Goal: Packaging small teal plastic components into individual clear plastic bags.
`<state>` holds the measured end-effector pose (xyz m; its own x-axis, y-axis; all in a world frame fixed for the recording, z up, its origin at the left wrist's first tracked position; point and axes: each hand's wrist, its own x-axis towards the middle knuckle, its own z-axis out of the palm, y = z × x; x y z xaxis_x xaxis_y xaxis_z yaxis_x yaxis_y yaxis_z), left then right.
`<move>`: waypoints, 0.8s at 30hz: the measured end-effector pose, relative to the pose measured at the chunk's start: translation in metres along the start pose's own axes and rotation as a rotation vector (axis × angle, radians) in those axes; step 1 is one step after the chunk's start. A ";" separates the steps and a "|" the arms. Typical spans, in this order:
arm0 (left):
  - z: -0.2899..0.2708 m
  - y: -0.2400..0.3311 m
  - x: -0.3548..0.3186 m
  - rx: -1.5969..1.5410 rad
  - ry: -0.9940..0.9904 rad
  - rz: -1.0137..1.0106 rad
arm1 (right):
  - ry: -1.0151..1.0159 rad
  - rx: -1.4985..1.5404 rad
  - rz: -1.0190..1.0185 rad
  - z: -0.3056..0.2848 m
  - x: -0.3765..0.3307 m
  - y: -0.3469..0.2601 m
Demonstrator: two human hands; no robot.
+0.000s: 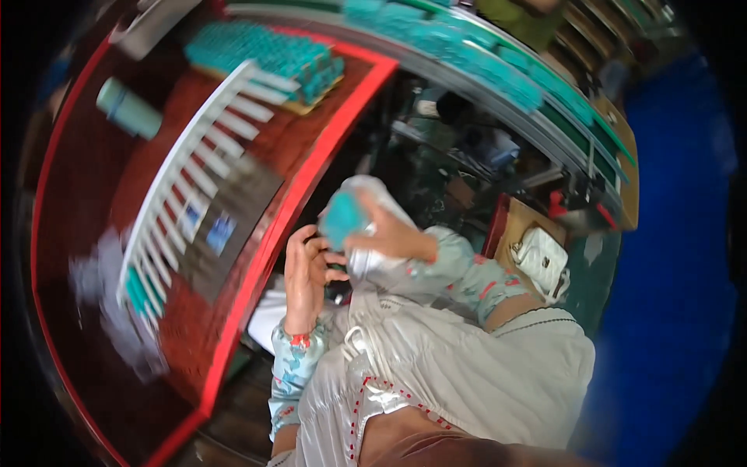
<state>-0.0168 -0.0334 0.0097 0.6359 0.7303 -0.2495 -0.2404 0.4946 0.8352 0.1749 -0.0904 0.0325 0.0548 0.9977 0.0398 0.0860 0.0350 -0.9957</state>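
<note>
In front of my chest, my right hand (387,233) is closed on a small teal block-like piece (342,219), blurred by motion. White cloth or film (373,189) lies behind and below the same hand; which of the two I cannot tell. Just left of the teal piece, my left hand (303,272) is raised with its fingers apart and slightly bent, nothing visible in it. Both forearms wear pale floral sleeves.
Left stands a red-edged table (311,167) with a white slotted rack (191,159), a stack of teal pieces (257,54), a pale green cylinder (128,107) and crumpled clear plastic (117,311). More teal pieces (459,47) line a conveyor at the back. A white bag (541,261) rests at right.
</note>
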 end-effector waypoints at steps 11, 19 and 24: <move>0.018 -0.029 0.043 0.315 0.069 -0.176 | 1.102 -1.582 1.065 -0.467 -0.197 -0.034; -0.012 -0.044 0.045 0.371 0.088 -0.117 | 1.062 -1.516 0.709 -0.678 -0.344 0.112; -0.049 -0.035 0.014 0.233 0.280 0.115 | 0.610 -1.232 0.252 -0.775 -0.311 0.124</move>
<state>-0.0350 -0.0176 -0.0469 0.3813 0.8914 -0.2451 -0.1049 0.3052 0.9465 0.9398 -0.4417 -0.0381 0.5915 0.7758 0.2198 0.7999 -0.5301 -0.2812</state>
